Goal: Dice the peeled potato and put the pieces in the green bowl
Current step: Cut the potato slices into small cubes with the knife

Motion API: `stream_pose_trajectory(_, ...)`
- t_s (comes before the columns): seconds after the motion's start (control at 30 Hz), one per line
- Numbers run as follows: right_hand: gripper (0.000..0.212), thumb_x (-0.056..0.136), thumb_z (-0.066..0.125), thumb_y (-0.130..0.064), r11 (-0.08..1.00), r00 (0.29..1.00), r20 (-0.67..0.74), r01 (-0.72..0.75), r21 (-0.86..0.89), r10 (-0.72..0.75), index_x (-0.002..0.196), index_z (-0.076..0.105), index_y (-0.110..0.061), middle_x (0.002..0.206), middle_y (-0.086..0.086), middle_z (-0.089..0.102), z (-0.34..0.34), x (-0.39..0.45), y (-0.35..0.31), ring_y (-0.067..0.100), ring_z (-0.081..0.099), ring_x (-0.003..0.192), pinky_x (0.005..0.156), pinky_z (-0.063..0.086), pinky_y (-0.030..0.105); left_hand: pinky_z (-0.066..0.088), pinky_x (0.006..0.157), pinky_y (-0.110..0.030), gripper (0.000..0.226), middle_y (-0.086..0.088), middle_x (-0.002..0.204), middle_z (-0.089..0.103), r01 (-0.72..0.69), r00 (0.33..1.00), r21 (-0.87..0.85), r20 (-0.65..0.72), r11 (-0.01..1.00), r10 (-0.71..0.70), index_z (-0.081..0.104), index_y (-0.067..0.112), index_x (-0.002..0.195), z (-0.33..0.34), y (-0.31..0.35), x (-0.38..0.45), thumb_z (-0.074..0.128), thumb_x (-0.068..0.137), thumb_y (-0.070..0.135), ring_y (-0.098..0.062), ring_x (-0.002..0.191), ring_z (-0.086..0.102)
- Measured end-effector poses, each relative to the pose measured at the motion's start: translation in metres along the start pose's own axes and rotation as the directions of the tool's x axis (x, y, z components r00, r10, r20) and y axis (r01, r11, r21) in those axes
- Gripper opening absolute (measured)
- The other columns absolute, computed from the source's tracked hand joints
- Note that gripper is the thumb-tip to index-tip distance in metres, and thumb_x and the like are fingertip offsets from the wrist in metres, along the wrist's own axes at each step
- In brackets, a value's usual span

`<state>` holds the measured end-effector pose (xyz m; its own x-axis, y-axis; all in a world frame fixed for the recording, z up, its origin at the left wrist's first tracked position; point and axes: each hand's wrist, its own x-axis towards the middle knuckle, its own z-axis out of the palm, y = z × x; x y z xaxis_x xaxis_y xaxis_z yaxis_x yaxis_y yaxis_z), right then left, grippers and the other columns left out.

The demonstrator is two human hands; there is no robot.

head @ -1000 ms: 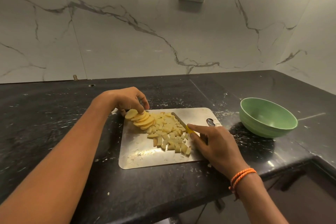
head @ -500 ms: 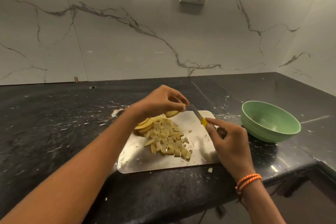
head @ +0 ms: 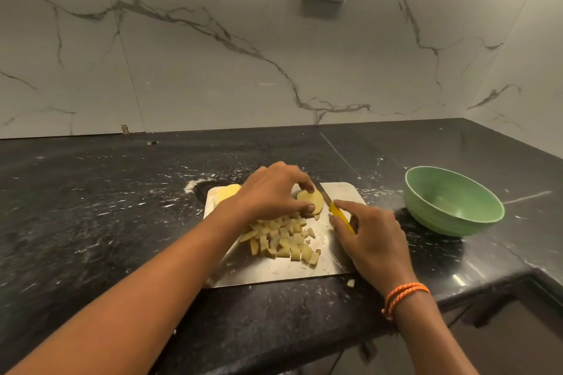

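Head view: left hand [head: 271, 192] pinches slice [head: 310, 198] (knife [head: 335, 211] beside).

Left arm — bare forearm enters from the lower left and runs diagonally up toward centre, wrist straight. Left hand [head: 269, 192]: back of hand upward, fingers arched and curled downward; thumb [head: 306, 208] and a fingertip [head: 305, 186] pinch a potato slice [head: 311, 199] from its near and far edges.

Right arm — bare forearm enters from the lower right and angles up and leftward; an orange cord bracelet [head: 403, 295] circles the wrist. Right hand [head: 373, 242]: back of hand upward, fingers curled round the yellow handle of a knife [head: 341, 216], index finger extended along its top. The two hands sit close together, apart, the knife blade between them.
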<state>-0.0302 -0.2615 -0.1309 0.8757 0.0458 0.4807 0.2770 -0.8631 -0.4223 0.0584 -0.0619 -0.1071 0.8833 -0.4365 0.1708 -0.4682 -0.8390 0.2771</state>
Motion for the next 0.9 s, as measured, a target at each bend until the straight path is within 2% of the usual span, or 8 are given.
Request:
stream_pose_trajectory(0.1, 0.042, 0.096, 0.063, -0.038, 1.0, 1.0, -0.013, 0.012, -0.026, -0.012, 0.136, 0.062, -0.027, 0.071, -0.005, 0.064, 0.0, 0.0, -0.003, 0.018, 0.06, 0.068, 0.062, 0.054, 0.039, 0.047, 0.095, -0.039, 0.05, 0.013, 0.13, 0.067, 0.017, 0.998, 0.115, -0.067, 0.993, -0.009, 0.069, 0.037, 0.129, 0.003, 0.001, 0.001, 0.069, 0.09, 0.068, -0.012, 0.116, 0.055)
stream_pose_trajectory(0.2, 0.038, 0.097, 0.062, -0.035, 0.998, 0.998, -0.056, 0.02, -0.063, -0.024, 0.133, 0.065, -0.025, 0.074, 0.0, 0.07, -0.001, -0.002, -0.006, 0.02, 0.062, 0.068, 0.059, 0.053, 0.036, 0.046, 0.098, -0.042, 0.059, 0.014, 0.137, 0.064, 0.013, 1.0, 0.102, 0.013, 0.995, -0.014, 0.066, 0.039, 0.133, -0.002, -0.004, 0.0, 0.066, 0.086, 0.076, -0.013, 0.123, 0.052)
stream_pose_trajectory(0.3, 0.037, 0.096, 0.061, -0.035, 0.997, 0.998, -0.056, 0.016, -0.074, -0.021, 0.132, 0.065, -0.026, 0.079, 0.003, 0.072, -0.001, -0.004, -0.009, 0.023, 0.065, 0.071, 0.061, 0.055, 0.039, 0.043, 0.102, -0.044, 0.057, 0.014, 0.143, 0.06, 0.014, 0.999, 0.099, 0.048, 0.995, -0.019, 0.066, 0.039, 0.134, -0.006, -0.004, -0.002, 0.07, 0.087, 0.071, -0.015, 0.131, 0.049)
stream_pose_trajectory(0.4, 0.034, 0.096, 0.06, -0.034, 0.997, 0.999, -0.031, 0.023, -0.08, -0.025, 0.129, 0.066, -0.026, 0.077, 0.003, 0.071, 0.0, -0.002, -0.012, 0.027, 0.065, 0.071, 0.061, 0.054, 0.04, 0.044, 0.1, -0.043, 0.055, 0.012, 0.14, 0.061, 0.03, 1.0, 0.118, 0.001, 0.993, -0.031, 0.067, 0.035, 0.133, -0.002, 0.002, -0.004, 0.069, 0.089, 0.068, -0.016, 0.128, 0.052)
stream_pose_trajectory(0.6, 0.031, 0.097, 0.056, -0.032, 0.996, 0.999, 0.043, 0.034, -0.088, -0.031, 0.126, 0.064, -0.023, 0.079, 0.004, 0.07, 0.001, 0.001, -0.015, 0.028, 0.064, 0.076, 0.064, 0.054, 0.042, 0.044, 0.102, -0.044, 0.055, 0.011, 0.141, 0.06, 0.059, 0.998, 0.119, -0.006, 0.991, -0.059, 0.064, 0.034, 0.135, 0.001, 0.003, -0.003, 0.066, 0.092, 0.067, -0.016, 0.128, 0.052)
stream_pose_trajectory(0.8, 0.03, 0.097, 0.052, -0.034, 0.992, 0.995, 0.1, 0.02, -0.124, -0.007, 0.122, 0.063, -0.02, 0.094, 0.004, 0.073, 0.003, 0.001, -0.016, 0.028, 0.066, 0.085, 0.071, 0.056, 0.045, 0.043, 0.1, -0.043, 0.054, 0.011, 0.141, 0.06, 0.077, 0.997, 0.127, -0.016, 0.989, -0.076, 0.065, 0.033, 0.135, 0.005, 0.006, -0.003, 0.065, 0.092, 0.066, -0.016, 0.128, 0.052)
stream_pose_trajectory(0.9, 0.032, 0.096, 0.056, -0.033, 0.995, 0.998, 0.064, 0.032, -0.089, -0.027, 0.126, 0.064, -0.025, 0.084, 0.003, 0.072, -0.003, -0.015, -0.015, 0.028, 0.066, 0.08, 0.068, 0.055, 0.044, 0.044, 0.1, -0.044, 0.053, 0.011, 0.14, 0.06, 0.08, 0.997, 0.119, -0.02, 0.99, -0.078, 0.065, 0.034, 0.134, 0.005, 0.006, -0.003, 0.066, 0.092, 0.066, -0.016, 0.127, 0.052)
